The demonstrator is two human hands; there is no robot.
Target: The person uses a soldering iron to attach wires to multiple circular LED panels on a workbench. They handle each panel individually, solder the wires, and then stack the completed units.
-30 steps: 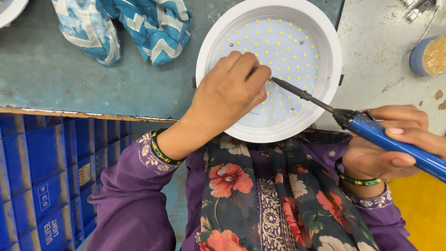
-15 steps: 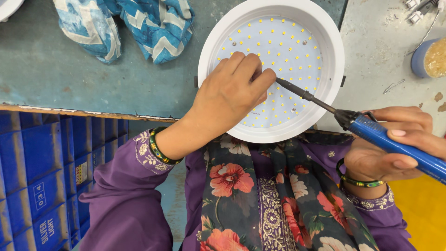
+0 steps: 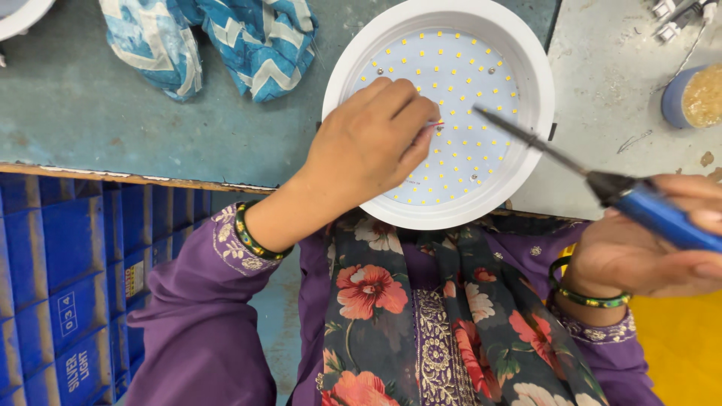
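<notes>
A round white light fixture (image 3: 530, 68) lies at the table's near edge, its white disc covered with several small yellow dots. My left hand (image 3: 368, 143) rests over the disc's left half and pinches a thin wire (image 3: 434, 125) against it. My right hand (image 3: 650, 248) grips a blue-handled soldering iron (image 3: 639, 204) at the right. Its dark metal tip (image 3: 481, 113) hovers over the middle of the disc, a short gap right of the wire end.
A blue and white patterned cloth (image 3: 210, 37) lies at the back left of the grey-green table (image 3: 113, 120). Blue plastic crates (image 3: 68, 278) stand below at the left. A small blue pot (image 3: 692, 94) of brownish paste sits at the far right.
The iron's tip has drawn back to the right, away from my left fingers and the wire. My right hand has moved right and slightly down. The left hand stays on the disc.
</notes>
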